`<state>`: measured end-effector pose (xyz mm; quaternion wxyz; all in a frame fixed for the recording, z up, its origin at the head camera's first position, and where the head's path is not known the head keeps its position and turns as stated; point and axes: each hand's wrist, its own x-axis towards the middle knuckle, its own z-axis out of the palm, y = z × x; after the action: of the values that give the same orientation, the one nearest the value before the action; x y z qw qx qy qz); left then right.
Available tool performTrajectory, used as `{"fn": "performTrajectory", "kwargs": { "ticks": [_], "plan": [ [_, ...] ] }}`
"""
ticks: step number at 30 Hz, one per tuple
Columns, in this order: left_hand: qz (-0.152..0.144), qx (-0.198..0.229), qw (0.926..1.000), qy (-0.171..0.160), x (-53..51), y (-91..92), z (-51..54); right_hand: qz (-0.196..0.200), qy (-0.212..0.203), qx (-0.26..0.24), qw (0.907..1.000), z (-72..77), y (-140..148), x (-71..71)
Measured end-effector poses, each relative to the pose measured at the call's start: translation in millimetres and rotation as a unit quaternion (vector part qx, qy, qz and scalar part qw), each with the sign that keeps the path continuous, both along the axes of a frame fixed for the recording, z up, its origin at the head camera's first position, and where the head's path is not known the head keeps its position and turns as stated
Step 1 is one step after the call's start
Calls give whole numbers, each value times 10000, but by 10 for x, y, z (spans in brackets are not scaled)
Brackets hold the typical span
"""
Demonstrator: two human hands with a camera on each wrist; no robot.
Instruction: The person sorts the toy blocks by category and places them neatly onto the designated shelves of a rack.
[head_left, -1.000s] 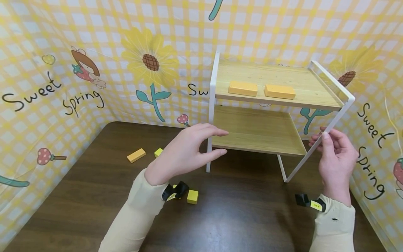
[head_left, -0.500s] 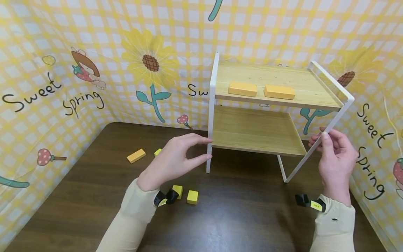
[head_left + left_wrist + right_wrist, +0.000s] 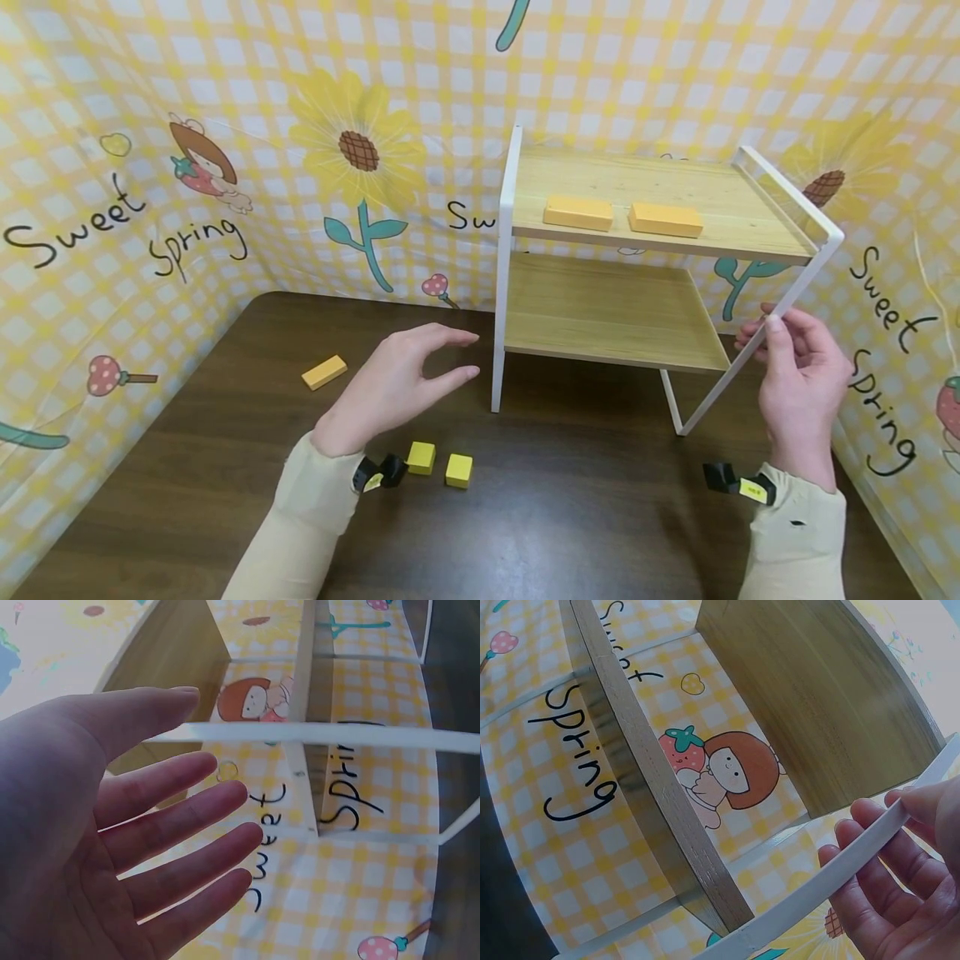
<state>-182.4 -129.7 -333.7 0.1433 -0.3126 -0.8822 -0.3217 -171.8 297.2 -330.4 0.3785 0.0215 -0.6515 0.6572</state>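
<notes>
A small two-tier shelf (image 3: 617,300) with wood-look boards and a white metal frame stands on the dark table. My right hand (image 3: 806,375) holds its right front leg, thumb in front and fingers behind. In the right wrist view, the white leg (image 3: 840,866) runs between thumb and fingers. My left hand (image 3: 401,379) hovers left of the shelf, apart from its left leg (image 3: 497,367). Its fingers (image 3: 187,806) are spread and hold nothing. Two orange blocks, one on the left (image 3: 577,213) and one on the right (image 3: 665,220), lie along the top board's front.
Two yellow cubes, a left one (image 3: 422,458) and a right one (image 3: 459,471), sit on the table (image 3: 570,517) near my left wrist. Farther left lies another orange block (image 3: 324,372). A checked, flower-printed cloth (image 3: 420,100) encloses the back and sides.
My left hand has drawn back leftward from the shelf's left leg, uncovering one yellow cube and hiding another farther back. The right hand stays on the right leg.
</notes>
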Motion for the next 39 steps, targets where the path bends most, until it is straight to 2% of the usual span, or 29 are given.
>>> {"fn": "performTrajectory", "kwargs": {
  "ticks": [11,18,30,39],
  "plan": [
    [423,-90,9983,-401,-74,-218,-148,-13,-82,53,10000,-3,10,3],
    [739,-141,9931,-894,-103,-415,-268,-19,-134,37,9999,-6,15,2],
    [1134,-304,9851,-1261,-231,-713,-457,-37,-52,77,10000,-3,9,-7],
    [1381,-368,9790,-1456,-277,-912,-575,-22,-57,28,10000,-8,14,-7]
  ]
}}
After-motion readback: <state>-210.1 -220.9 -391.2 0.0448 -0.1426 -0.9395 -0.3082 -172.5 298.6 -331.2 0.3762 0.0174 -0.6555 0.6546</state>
